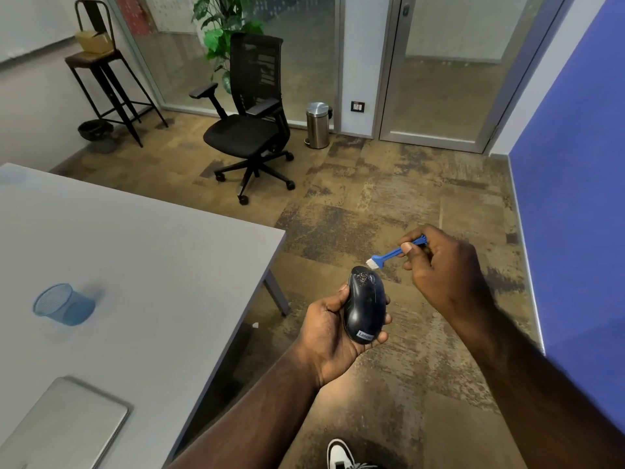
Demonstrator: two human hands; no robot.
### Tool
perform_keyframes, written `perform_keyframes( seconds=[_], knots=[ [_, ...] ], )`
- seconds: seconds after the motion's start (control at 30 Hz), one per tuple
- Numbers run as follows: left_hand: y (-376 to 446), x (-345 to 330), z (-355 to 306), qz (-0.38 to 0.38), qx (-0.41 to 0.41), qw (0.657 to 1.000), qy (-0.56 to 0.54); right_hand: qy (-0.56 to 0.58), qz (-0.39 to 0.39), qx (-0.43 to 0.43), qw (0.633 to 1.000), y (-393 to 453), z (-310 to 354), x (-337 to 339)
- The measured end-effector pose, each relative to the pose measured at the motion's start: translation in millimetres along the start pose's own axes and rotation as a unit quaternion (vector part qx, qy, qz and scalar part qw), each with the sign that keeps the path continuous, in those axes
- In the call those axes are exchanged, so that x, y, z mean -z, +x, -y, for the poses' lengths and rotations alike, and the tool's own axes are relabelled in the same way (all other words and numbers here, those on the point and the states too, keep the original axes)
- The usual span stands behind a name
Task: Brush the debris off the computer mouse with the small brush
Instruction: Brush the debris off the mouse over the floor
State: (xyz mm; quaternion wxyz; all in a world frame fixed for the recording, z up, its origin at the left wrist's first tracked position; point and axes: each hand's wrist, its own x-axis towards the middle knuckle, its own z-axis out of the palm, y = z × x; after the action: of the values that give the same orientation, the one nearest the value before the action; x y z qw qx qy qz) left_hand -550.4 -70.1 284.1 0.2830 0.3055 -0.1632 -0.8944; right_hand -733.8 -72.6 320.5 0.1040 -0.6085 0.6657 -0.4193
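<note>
A worn, mottled brown carpet (389, 204) covers the office floor, with frosted glass partitions at the back and a blue fabric-faced wall panel (575, 164) along the right side. A flat grey table (135, 248) with a matte top fills the left; on it lie a blue mesh pen cup (62, 304) tipped on its side and a closed silver laptop (64, 428) with rounded corners. Farther back stand a black mesh-backed office chair (252, 116) on castors, a brushed-steel pedal bin (318, 125), a tall dark metal stool (105, 82) carrying a cardboard box, and a leafy green plant (223, 25). Out over the carpet, just beside the table's corner, the left hand (333, 336) cradles the computer mouse (364, 308), palm up, thumb curled along its left flank and fingertips wrapped up its right side and rear. The mouse is a smooth, glossy black oval with a small silver label near its rear end, and pale gritty debris (362, 279) speckles its front near the scroll wheel. The right hand (443, 272) pinches the slim blue plastic handle of the small brush (389, 254) between thumb and curled fingers. The short white bristles point down and left, just above the front edge of the mouse; whether they touch it cannot be told. A white and black shoe (341, 456) shows at the bottom edge.
</note>
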Motion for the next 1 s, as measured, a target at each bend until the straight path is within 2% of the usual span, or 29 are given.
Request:
perform_keyframes(
  seconds=[0.07, 0.13, 0.27, 0.37, 0.43, 0.53, 0.6, 0.7, 0.8, 0.9, 1.0],
  knots=[
    [1, 1, 0, 0.0, -0.002, 1.0, 0.001, 0.045, -0.026, 0.026, 0.998, -1, 3, 4],
    [1, 2, -1, -0.001, -0.003, 1.0, 0.0, 0.075, -0.017, 0.053, 0.996, -3, 8, 6],
    [1, 5, -1, -0.004, 0.0, 1.0, -0.009, 0.011, -0.001, 0.018, 1.0, -4, 2, 4],
    [2, 6, 0, -0.006, 0.0, 1.0, -0.014, 0.043, -0.032, 0.03, 0.998, -4, 4, 10],
    [2, 7, -1, -0.004, -0.001, 1.0, -0.012, 0.064, -0.015, 0.051, 0.997, -6, 7, 12],
    [2, 6, -1, -0.005, 0.0, 1.0, -0.017, 0.004, 0.018, 0.044, 0.999, -7, 4, 9],
    [2, 7, 0, -0.01, 0.001, 1.0, -0.019, -0.011, 0.001, 0.03, 0.999, -5, 2, 10],
    [2, 7, -1, -0.017, 0.0, 1.0, -0.022, 0.056, -0.013, 0.049, 0.997, -7, 5, 14],
    [2, 6, -3, -0.022, -0.001, 1.0, -0.02, 0.091, 0.032, 0.064, 0.993, -10, 10, 13],
    [1, 5, -2, -0.018, 0.002, 1.0, -0.015, 0.037, 0.002, 0.052, 0.998, -6, 7, 8],
    [0, 4, -2, -0.01, 0.001, 1.0, -0.006, 0.067, -0.031, 0.039, 0.997, -4, 7, 10]
  ],
)
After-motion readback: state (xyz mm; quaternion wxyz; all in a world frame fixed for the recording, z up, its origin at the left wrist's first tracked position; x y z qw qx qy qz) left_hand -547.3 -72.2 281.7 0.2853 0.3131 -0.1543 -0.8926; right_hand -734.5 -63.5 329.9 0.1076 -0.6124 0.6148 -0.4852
